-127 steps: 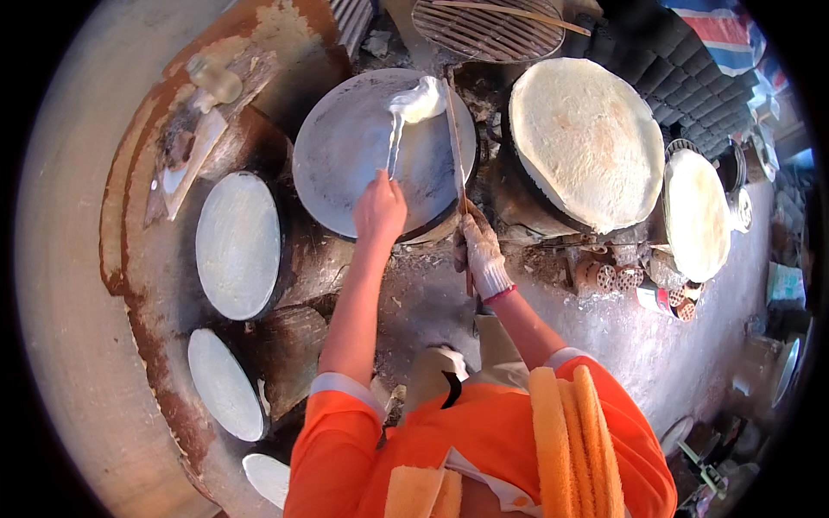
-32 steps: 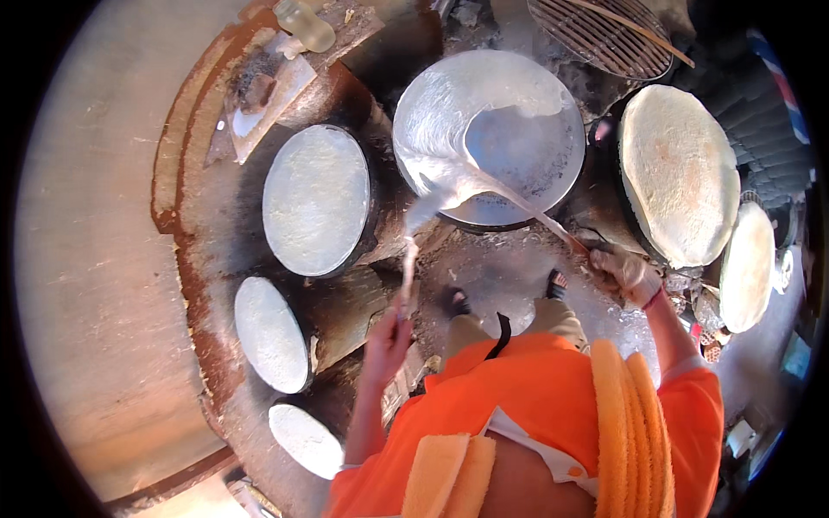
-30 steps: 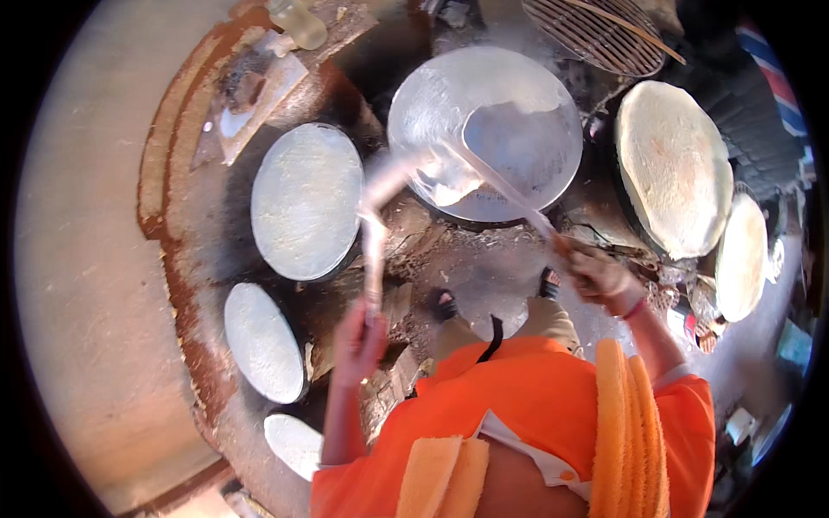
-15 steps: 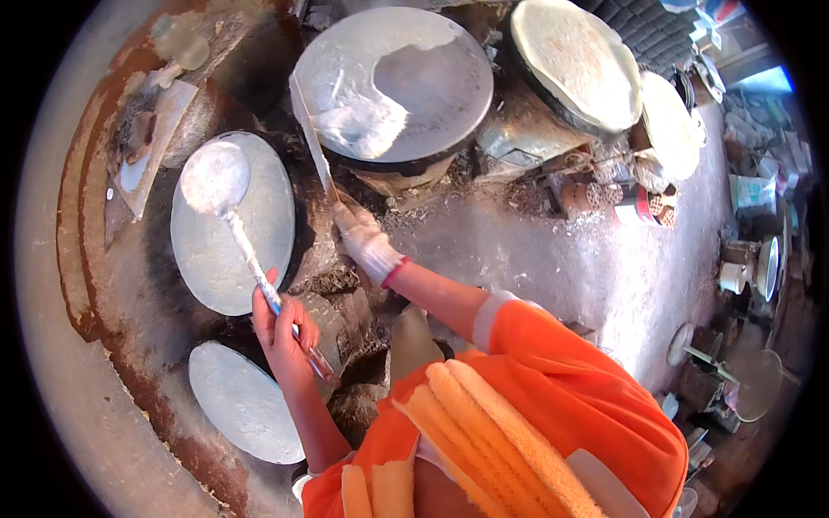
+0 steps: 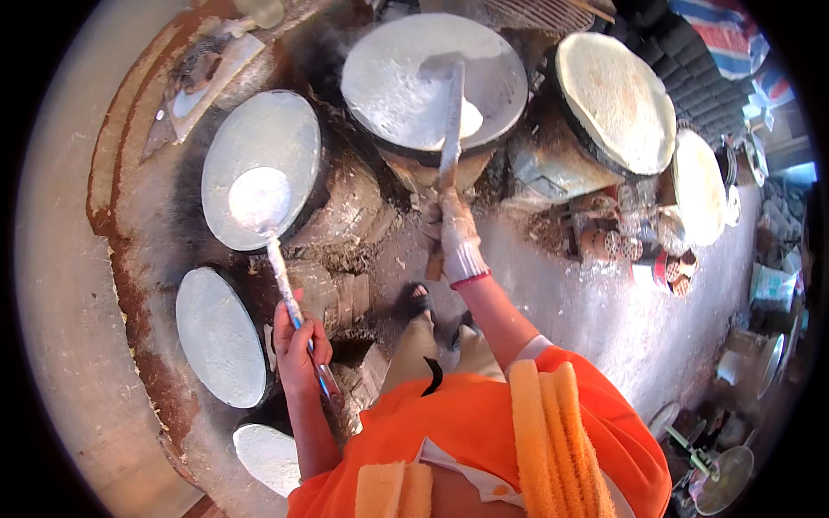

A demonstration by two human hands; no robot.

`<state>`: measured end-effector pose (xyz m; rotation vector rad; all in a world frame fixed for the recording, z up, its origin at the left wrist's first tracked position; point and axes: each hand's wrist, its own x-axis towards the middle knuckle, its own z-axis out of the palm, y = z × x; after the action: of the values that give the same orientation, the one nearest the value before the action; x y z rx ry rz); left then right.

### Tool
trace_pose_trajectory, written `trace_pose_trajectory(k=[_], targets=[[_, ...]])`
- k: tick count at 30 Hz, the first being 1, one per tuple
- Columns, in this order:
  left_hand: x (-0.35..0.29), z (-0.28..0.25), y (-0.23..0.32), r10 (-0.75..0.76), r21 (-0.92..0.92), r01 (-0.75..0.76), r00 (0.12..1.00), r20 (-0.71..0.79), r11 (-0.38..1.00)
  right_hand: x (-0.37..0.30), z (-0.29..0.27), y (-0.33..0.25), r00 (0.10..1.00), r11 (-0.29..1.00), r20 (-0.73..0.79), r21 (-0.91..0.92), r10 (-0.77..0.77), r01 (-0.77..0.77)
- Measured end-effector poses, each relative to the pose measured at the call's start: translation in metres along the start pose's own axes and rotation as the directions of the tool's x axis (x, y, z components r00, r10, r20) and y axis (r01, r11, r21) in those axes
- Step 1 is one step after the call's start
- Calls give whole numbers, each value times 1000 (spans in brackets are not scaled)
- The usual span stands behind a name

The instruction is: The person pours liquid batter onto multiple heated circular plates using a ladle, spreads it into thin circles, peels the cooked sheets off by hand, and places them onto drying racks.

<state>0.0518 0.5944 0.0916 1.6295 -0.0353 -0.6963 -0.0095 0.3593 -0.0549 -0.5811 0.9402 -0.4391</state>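
My bare left hand (image 5: 302, 341) is wrapped round the handle of a batter-coated ladle (image 5: 259, 198). The ladle's round bowl is over the left griddle (image 5: 229, 142); whether it touches the surface I cannot tell. In a pale glove with a red cuff, my right hand (image 5: 459, 237) grips a long, flat batter spreader (image 5: 452, 121). The spreader's blade reaches across the round middle griddle (image 5: 509, 78), beside a small heap of wet white batter (image 5: 471, 119). Batter covers most of that griddle, and a darker grey patch shows near its far side.
A pale flatbread (image 5: 613, 99) covers the griddle on the right, and another pale round (image 5: 698, 186) lies beyond it. More griddles (image 5: 220, 337) stand at the lower left. Perforated coal briquettes (image 5: 609, 244) sit right of my right hand. Steam or smoke hangs behind the middle griddle.
The whole view has shifted. My right hand has swung the spreader from the middle griddle's left edge across toward its right side. The ladle's bowl sits nearer me over the left griddle.
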Motion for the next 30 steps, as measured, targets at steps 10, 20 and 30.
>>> trace_pose_trajectory(k=[10,20,30], targets=[[63,15,5,35,-84,-12,961,274,996,59,-7,44,876,730,181,-491,-448,475],[80,43,9,-60,-167,100,971,229,981,3,-81,-34,992,933,-72,-352,-100,68],[26,142,8,2,-295,37,991,131,955,-15,-74,-92,937,867,280,-496,209,-45]])
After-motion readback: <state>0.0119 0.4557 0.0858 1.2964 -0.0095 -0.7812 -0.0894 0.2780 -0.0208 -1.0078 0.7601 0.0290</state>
